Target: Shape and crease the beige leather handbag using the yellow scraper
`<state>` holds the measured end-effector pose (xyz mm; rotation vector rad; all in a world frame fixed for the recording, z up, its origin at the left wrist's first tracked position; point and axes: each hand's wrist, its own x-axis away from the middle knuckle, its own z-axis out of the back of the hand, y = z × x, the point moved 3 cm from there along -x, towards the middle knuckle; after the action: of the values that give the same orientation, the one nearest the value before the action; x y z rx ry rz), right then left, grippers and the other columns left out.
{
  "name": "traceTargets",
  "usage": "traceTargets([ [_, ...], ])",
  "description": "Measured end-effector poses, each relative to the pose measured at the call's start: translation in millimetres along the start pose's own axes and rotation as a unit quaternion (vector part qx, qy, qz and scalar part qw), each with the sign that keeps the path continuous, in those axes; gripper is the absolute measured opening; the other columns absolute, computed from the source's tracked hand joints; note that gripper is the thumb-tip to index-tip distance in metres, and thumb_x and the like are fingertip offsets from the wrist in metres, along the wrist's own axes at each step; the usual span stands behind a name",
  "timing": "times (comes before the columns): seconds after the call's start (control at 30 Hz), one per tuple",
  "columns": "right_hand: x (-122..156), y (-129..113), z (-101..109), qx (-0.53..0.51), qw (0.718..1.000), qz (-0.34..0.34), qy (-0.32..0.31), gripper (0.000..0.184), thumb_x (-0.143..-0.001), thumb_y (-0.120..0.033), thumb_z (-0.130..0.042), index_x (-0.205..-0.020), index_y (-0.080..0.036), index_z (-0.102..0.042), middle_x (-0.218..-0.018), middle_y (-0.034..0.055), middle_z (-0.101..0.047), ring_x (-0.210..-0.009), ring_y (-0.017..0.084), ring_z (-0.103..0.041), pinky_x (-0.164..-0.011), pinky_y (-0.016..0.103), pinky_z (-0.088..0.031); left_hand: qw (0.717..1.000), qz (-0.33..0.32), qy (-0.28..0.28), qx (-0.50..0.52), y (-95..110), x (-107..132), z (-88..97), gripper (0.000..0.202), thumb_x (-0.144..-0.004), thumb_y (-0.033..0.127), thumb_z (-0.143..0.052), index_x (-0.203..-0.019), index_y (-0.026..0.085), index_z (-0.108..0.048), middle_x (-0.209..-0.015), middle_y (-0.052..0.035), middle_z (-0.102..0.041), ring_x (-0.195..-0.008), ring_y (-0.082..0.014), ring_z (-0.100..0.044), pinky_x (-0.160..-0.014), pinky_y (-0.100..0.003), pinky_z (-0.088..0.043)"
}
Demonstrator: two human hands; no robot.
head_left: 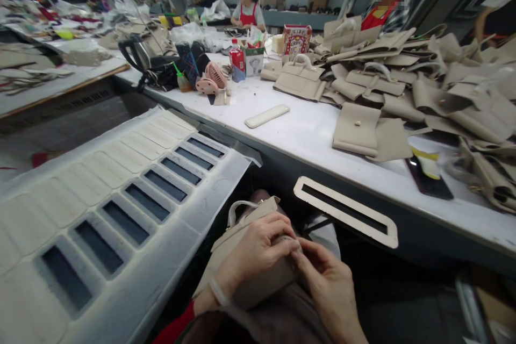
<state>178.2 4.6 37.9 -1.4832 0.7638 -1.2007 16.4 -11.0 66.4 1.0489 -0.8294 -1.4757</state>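
A small beige handbag (245,226) with a white handle lies on my lap at the bottom centre. My left hand (258,250) rests on top of it with fingers curled over its flap. My right hand (326,279) meets it from the right, fingers pinched against the bag's edge close to the left fingertips. What the fingertips pinch is hidden. A cut-out beige frame piece (346,212) hangs at the table's front edge just above my right hand.
A white die-cut sheet (121,188) with several slot holes lies to my left. The white table (306,129) carries a beige strip (266,116), a pile of beige bag parts (423,86), a phone (429,177), pink fans (212,78) and bottles. Two people in red aprons work at the back.
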Motion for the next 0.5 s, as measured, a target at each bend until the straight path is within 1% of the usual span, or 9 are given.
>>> traceTargets([
  [0.07, -4, 11, 0, 0.041, 0.999, 0.018, 0.028, 0.034, -0.078, -0.049, -0.072, -0.094, -0.019, -0.074, -0.084, 0.0064, -0.074, -0.071, 0.020, -0.068, -0.065, 0.026, -0.056, 1.000, 0.005, -0.008, -0.011, -5, -3, -7.8, 0.005, -0.087, 0.015, -0.065, -0.084, 0.016, -0.069, -0.093, -0.0027, -0.064, -0.091, -0.0147, -0.060, -0.085, -0.025, -0.045],
  [0.13, -9, 21, -1, 0.069, 0.996, 0.034, 0.046, 0.035, -0.079, -0.051, -0.070, -0.092, -0.018, -0.073, -0.077, 0.0053, -0.072, -0.066, 0.019, -0.065, -0.061, 0.026, -0.054, 1.000, 0.009, -0.010, -0.020, -12, -6, -12.1, 0.006, -0.088, 0.018, -0.064, -0.087, 0.017, -0.070, -0.096, -0.0031, -0.065, -0.091, -0.0150, -0.061, -0.084, -0.026, -0.046],
  [0.2, -15, 31, 0, 0.067, 0.996, 0.035, 0.051, 0.036, -0.078, -0.051, -0.071, -0.090, -0.017, -0.071, -0.075, 0.0049, -0.071, -0.066, 0.019, -0.064, -0.060, 0.027, -0.054, 1.000, 0.011, -0.014, -0.016, -20, -6, -8.6, 0.010, -0.089, 0.023, -0.063, -0.093, 0.019, -0.071, -0.100, -0.0039, -0.066, -0.092, -0.0162, -0.062, -0.086, -0.027, -0.047],
  [0.27, -21, 41, 5, 0.050, 0.997, 0.022, 0.053, 0.037, -0.075, -0.050, -0.075, -0.089, -0.015, -0.070, -0.076, 0.0053, -0.071, -0.067, 0.019, -0.064, -0.061, 0.027, -0.055, 1.000, 0.023, -0.013, -0.007, -30, 2, 6.9, 0.017, -0.089, 0.028, -0.064, -0.101, 0.020, -0.071, -0.105, -0.0054, -0.067, -0.096, -0.0185, -0.062, -0.089, -0.030, -0.048],
  [0.33, -28, 52, 13, 0.023, 0.998, 0.001, 0.064, 0.039, -0.072, -0.047, -0.079, -0.091, -0.014, -0.070, -0.080, 0.0055, -0.072, -0.070, 0.018, -0.065, -0.064, 0.025, -0.056, 0.998, 0.052, 0.023, -0.015, -42, 21, 34.2, 0.025, -0.088, 0.034, -0.066, -0.107, 0.020, -0.071, -0.114, -0.0069, -0.067, -0.105, -0.0215, -0.061, -0.097, -0.033, -0.046],
  [0.4, -34, 63, 23, -0.017, 0.995, -0.027, 0.090, 0.042, -0.068, -0.044, -0.084, -0.093, -0.013, -0.071, -0.082, 0.0043, -0.073, -0.071, 0.015, -0.065, -0.064, 0.020, -0.056, 0.989, 0.105, 0.096, -0.030, -56, 52, 64.6, 0.028, -0.089, 0.040, -0.064, -0.108, 0.020, -0.071, -0.119, -0.0080, -0.066, -0.112, -0.0238, -0.059, -0.103, -0.037, -0.042],
  [0.43, -37, 68, 26, -0.046, 0.993, -0.042, 0.104, 0.043, -0.065, -0.042, -0.087, -0.093, -0.013, -0.071, -0.081, 0.0032, -0.073, -0.071, 0.014, -0.065, -0.064, 0.017, -0.055, 0.981, 0.139, 0.133, -0.027, -63, 71, 76.7, 0.031, -0.091, 0.043, -0.060, -0.108, 0.019, -0.071, -0.119, -0.0088, -0.067, -0.114, -0.0246, -0.059, -0.104, -0.038, -0.041],
  [0.47, -40, 71, 29, -0.079, 0.988, -0.058, 0.117, 0.044, -0.062, -0.040, -0.089, -0.093, -0.014, -0.071, -0.080, 0.0019, -0.072, -0.070, 0.012, -0.065, -0.063, 0.015, -0.055, 0.972, 0.170, 0.165, -0.008, -70, 91, 84.7, 0.035, -0.094, 0.045, -0.054, -0.110, 0.018, -0.070, -0.119, -0.0096, -0.067, -0.114, -0.0251, -0.058, -0.105, -0.040, -0.041],
  [0.5, -42, 73, 29, -0.115, 0.983, -0.075, 0.124, 0.046, -0.058, -0.037, -0.091, -0.092, -0.014, -0.070, -0.079, 0.0006, -0.072, -0.069, 0.011, -0.065, -0.063, 0.012, -0.055, 0.962, 0.197, 0.187, 0.025, -77, 109, 87.7, 0.041, -0.096, 0.048, -0.048, -0.115, 0.017, -0.068, -0.121, -0.0104, -0.067, -0.115, -0.0255, -0.059, -0.105, -0.041, -0.041],
])
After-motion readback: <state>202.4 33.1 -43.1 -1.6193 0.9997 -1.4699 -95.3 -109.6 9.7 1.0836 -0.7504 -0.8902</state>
